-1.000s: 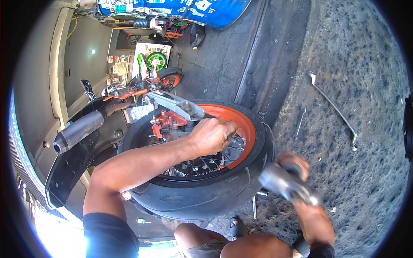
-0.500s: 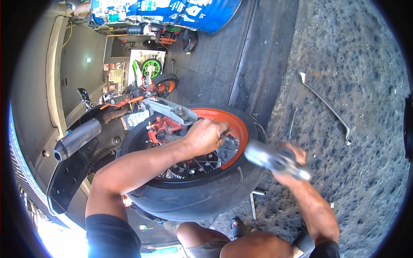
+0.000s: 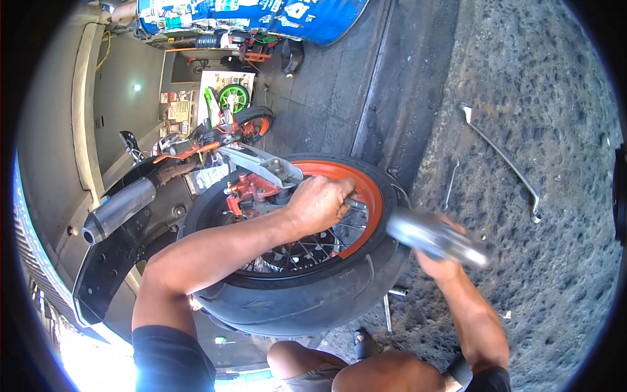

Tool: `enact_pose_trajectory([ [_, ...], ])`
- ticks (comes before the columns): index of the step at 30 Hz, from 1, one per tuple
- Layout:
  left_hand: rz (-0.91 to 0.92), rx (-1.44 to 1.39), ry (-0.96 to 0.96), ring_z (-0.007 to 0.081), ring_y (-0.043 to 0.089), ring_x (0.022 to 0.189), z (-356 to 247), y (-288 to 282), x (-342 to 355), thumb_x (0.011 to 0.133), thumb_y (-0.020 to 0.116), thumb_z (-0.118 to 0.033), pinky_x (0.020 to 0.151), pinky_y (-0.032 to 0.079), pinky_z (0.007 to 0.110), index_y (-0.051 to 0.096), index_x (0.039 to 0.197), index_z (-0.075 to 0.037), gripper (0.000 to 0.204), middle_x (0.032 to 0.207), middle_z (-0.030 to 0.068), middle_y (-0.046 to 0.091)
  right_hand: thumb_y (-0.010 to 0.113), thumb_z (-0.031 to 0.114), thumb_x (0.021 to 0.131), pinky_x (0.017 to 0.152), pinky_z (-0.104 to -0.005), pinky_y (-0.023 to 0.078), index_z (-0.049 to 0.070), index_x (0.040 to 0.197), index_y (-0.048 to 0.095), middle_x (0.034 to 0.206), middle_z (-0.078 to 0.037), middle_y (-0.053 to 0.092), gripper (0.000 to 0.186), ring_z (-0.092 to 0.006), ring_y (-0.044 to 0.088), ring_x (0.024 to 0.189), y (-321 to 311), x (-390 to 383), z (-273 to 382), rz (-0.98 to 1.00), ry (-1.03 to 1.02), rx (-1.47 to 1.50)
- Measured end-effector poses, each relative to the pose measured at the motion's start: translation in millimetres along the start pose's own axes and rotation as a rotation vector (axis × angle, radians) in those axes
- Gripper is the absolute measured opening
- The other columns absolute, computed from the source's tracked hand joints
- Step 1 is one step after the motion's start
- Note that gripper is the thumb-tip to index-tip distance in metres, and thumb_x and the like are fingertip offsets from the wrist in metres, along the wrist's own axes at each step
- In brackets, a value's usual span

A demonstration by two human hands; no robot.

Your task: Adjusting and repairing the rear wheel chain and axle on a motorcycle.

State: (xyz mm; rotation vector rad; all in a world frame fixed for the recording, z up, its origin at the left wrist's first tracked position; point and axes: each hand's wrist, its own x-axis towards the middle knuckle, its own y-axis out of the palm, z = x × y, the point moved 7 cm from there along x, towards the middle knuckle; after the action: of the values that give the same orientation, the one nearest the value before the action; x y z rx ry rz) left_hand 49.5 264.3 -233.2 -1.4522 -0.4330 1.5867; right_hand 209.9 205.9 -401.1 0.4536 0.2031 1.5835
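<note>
Holding a blurred silver tool [image 3: 434,240]: right hand [image 3: 444,258], beside the outer edge of the wheel [image 3: 307,279], pitted ground [image 3: 555,281] stretching rightward. Closed round a dark rod [image 3: 356,204]: left hand [image 3: 321,204], over the orange rim [image 3: 333,168]. Wheel: spoked, tyre [image 3: 281,307] black, grooved. Farther: long metal bar [image 3: 501,155].

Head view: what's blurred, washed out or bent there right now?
All in the head view: the silvery tool in the right hand is smeared, apparently by motion; the left hand looks crisper; white glare swamps the lower left; edges bow near the dark rim.
</note>
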Motion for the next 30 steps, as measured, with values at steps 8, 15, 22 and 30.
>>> enact_pose_trajectory([
  [8,0.003,0.023,-0.025,0.0396,0.069,0.082,-2,-4,-1,0.075,0.069,-0.003,0.071,0.055,0.048,0.059,0.09,-0.002,0.018,0.081,0.0175,0.07,0.079,0.009,0.072,0.071,-0.0338,0.057,0.002,0.092,0.068,0.091,-0.01,0.074,0.025,-0.0218,0.072,0.079,-12,-3,9,-0.218,0.052,0.24],
  [15,0.006,0.016,-0.004,0.0402,0.068,0.076,0,-2,-4,0.076,0.069,-0.005,0.067,0.055,0.047,0.061,0.091,-0.003,0.016,0.081,0.0179,0.07,0.079,0.012,0.07,0.063,-0.0355,0.057,0.007,0.087,0.068,0.079,-0.011,0.072,0.02,-0.0279,0.072,0.068,-5,0,-7,-0.067,0.21,0.04],
  [22,-0.037,0.08,0.025,0.0396,0.069,0.081,-1,-6,0,0.077,0.07,-0.004,0.067,0.055,0.047,0.06,0.089,-0.002,0.015,0.086,0.0176,0.071,0.079,0.014,0.072,0.064,-0.0358,0.058,0.004,0.09,0.068,0.081,-0.015,0.073,0.024,-0.0278,0.073,0.068,6,-2,0,0.087,0.205,-0.136],
  [30,0.022,0.059,0.045,0.0414,0.067,0.077,1,5,-7,0.08,0.069,-0.008,0.065,0.053,0.05,0.058,0.095,-0.004,0.019,0.079,0.0183,0.069,0.076,0.017,0.075,0.071,-0.0398,0.057,0.006,0.109,0.067,0.083,-0.013,0.073,0.037,-0.029,0.073,0.078,6,-4,28,-0.043,0.115,0.042],
])
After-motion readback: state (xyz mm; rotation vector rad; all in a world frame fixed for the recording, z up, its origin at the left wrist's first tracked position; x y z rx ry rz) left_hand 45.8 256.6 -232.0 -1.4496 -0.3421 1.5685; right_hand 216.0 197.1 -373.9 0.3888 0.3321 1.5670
